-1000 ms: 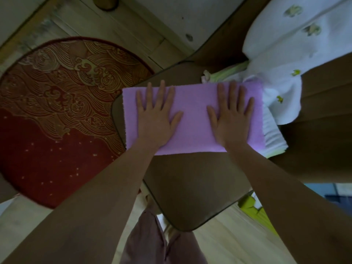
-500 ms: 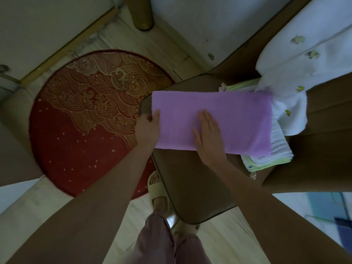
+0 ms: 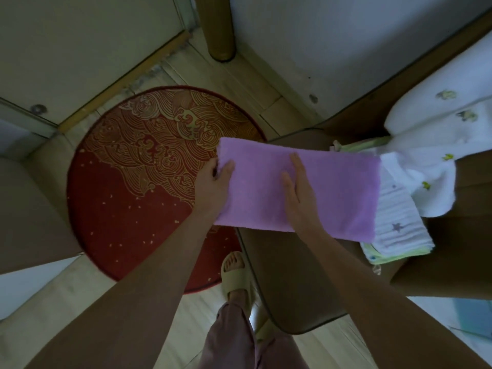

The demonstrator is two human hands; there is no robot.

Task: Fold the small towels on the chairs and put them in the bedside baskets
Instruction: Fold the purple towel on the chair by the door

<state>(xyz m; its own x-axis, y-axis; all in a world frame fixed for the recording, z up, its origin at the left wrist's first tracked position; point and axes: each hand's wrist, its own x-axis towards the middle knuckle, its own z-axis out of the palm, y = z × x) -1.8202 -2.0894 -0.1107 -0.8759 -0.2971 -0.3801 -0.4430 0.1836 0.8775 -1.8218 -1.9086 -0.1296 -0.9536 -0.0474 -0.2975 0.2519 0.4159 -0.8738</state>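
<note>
Head view shows my left hand pinching the left end of the folded purple towel past the chair seat's edge, while my right hand lies flat across its middle.

No words, brand names, labels or numbers can be read anywhere in this view. The only marks are pictures: a small purple star printed on the white ribbed folded cloth, and tiny green and yellow motifs, too small to make out, scattered on the white fluffy cloth.
</note>
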